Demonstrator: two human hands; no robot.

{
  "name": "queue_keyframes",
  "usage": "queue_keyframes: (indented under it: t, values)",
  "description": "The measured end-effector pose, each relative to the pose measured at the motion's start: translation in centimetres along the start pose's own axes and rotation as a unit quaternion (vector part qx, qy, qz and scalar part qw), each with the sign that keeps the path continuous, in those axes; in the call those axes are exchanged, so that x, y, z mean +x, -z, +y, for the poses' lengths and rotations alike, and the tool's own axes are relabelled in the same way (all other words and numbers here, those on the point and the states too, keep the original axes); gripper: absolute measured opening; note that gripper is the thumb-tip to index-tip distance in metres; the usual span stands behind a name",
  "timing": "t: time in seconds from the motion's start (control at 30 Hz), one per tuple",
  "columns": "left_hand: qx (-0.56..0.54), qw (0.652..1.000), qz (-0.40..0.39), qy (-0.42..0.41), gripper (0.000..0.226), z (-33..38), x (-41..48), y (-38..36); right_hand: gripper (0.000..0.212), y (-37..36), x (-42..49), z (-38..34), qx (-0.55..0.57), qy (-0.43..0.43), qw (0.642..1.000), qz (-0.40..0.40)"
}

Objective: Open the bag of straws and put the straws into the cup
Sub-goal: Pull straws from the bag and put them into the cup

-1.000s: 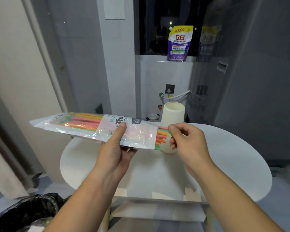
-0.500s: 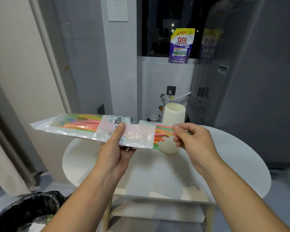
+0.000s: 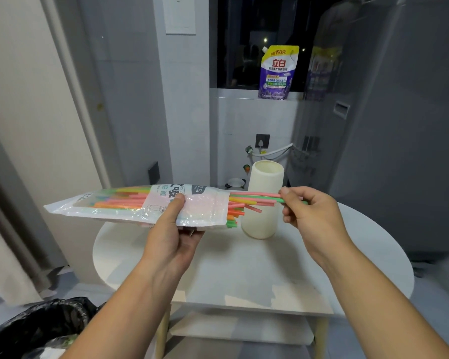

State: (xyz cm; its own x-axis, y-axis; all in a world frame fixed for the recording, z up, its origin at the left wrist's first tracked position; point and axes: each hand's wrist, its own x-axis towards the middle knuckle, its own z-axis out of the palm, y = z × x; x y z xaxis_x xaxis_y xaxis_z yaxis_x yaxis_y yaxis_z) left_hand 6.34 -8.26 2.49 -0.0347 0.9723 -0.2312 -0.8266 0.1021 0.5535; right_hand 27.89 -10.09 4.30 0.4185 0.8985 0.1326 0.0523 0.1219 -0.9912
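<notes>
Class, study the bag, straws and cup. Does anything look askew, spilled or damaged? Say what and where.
Only the straws look untidy: they stick out of the bag unevenly, and one pink straw slants downward in front of the cup. Nothing is spilled; the cup stands upright on the table.

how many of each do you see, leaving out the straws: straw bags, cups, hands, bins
straw bag: 1
cup: 1
hands: 2, left hand gripping the bag, right hand pinching straws
bin: 1
total: 5
</notes>
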Motion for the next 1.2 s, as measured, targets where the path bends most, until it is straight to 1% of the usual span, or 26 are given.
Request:
queue_keyframes:
  t: [0.07,0.1,0.13,0.2,0.27,0.33,0.4,0.47,0.67,0.83,0.93,1.07,1.2]
  values:
    - [-0.005,1.000,0.002,-0.001,0.022,0.1,0.0,0.0,0.016,0.2,0.1,-0.1,0.045,-0.014,0.999,0.003]
    - [-0.007,1.000,0.001,-0.002,0.022,0.1,0.0,0.0,0.016,0.1,0.0,-0.2,0.091,-0.031,0.995,0.001]
    - [-0.009,1.000,-0.001,-0.003,0.022,0.1,0.0,0.0,0.015,0.0,0.0,-0.3,0.152,-0.054,0.987,-0.005]
    - [-0.013,1.000,-0.005,-0.001,0.023,0.0,0.0,-0.1,0.014,-0.4,-0.3,-0.4,0.269,-0.100,0.958,-0.024]
    - [-0.018,1.000,-0.008,0.003,0.023,-0.2,0.0,-0.2,0.020,-1.1,-0.7,-0.3,0.314,-0.129,0.940,-0.045]
    - [-0.022,1.000,-0.011,0.007,0.024,-0.3,-0.1,-0.1,0.025,-1.8,-1.0,0.0,0.285,-0.143,0.946,-0.051]
    - [-0.022,1.000,-0.012,0.009,0.025,-0.5,-0.1,0.0,0.020,-2.4,-1.2,0.3,0.243,-0.142,0.959,-0.045]
    - [-0.024,1.000,-0.009,0.010,0.025,-0.5,-0.1,0.1,0.024,-2.8,-1.2,0.3,0.225,-0.132,0.965,-0.030]
    - [-0.032,0.999,0.003,0.013,0.028,-0.3,0.2,0.3,0.032,-2.6,-0.4,-0.1,0.155,-0.062,0.986,0.025]
    - [-0.049,0.999,0.013,0.013,0.035,-0.1,0.7,0.6,0.034,-1.4,0.7,-1.3,0.089,0.005,0.995,0.045]
    - [-0.060,0.998,0.016,0.012,0.037,0.1,0.9,0.7,0.035,-0.3,1.2,-2.6,0.098,0.033,0.993,0.052]
    - [-0.063,0.998,0.019,0.003,0.039,0.3,1.3,0.6,0.036,0.9,1.6,-4.3,0.134,0.042,0.989,0.050]
    - [-0.056,0.998,0.021,-0.010,0.038,0.3,1.7,0.6,0.035,2.0,1.9,-5.0,0.120,0.049,0.989,0.074]
